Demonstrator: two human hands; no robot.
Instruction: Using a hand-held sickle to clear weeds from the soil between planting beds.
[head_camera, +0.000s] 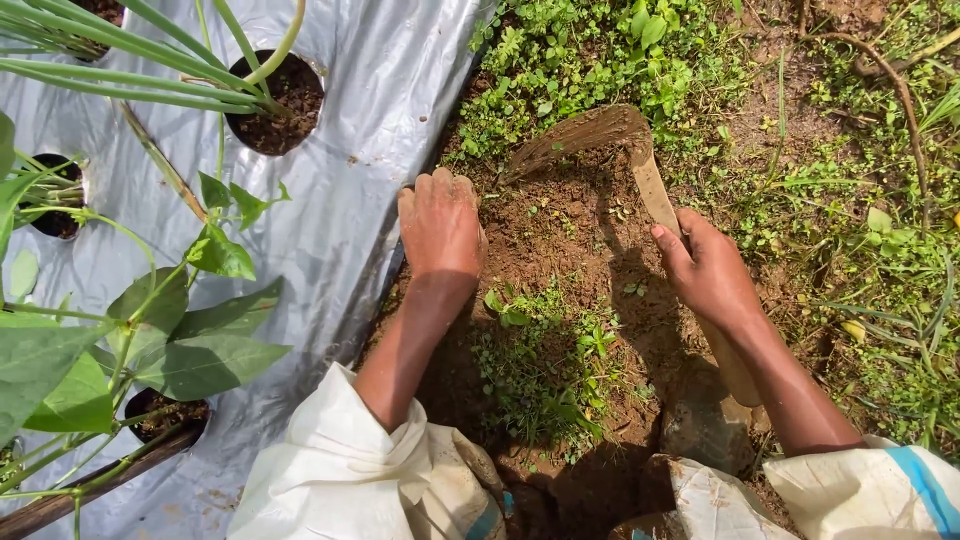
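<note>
The right hand (708, 270) grasps the wooden handle of a hoe (585, 135), its blade in bare soil (560, 230) at centre. The left hand (440, 225) rests released, palm down, on soil beside grey plastic mulch (380, 90). Weeds (545, 370) grow near; leafy plants (150, 330) stand left.

Silver-grey plastic sheet (370, 120); brown soil (560, 230); white sleeves (340, 470), blue stripe; green weeds (590, 50).

Right hand (708, 272) is wrapped around the wooden handle (655, 195) of a hoe; blade (578, 135) is sunk in bare soil (560, 235), apparently edge-down. Left hand (440, 225) is pressed flat on soil beside silver plastic mulch (370, 120). Weeds (545, 365) are seen between the forearms.
</note>
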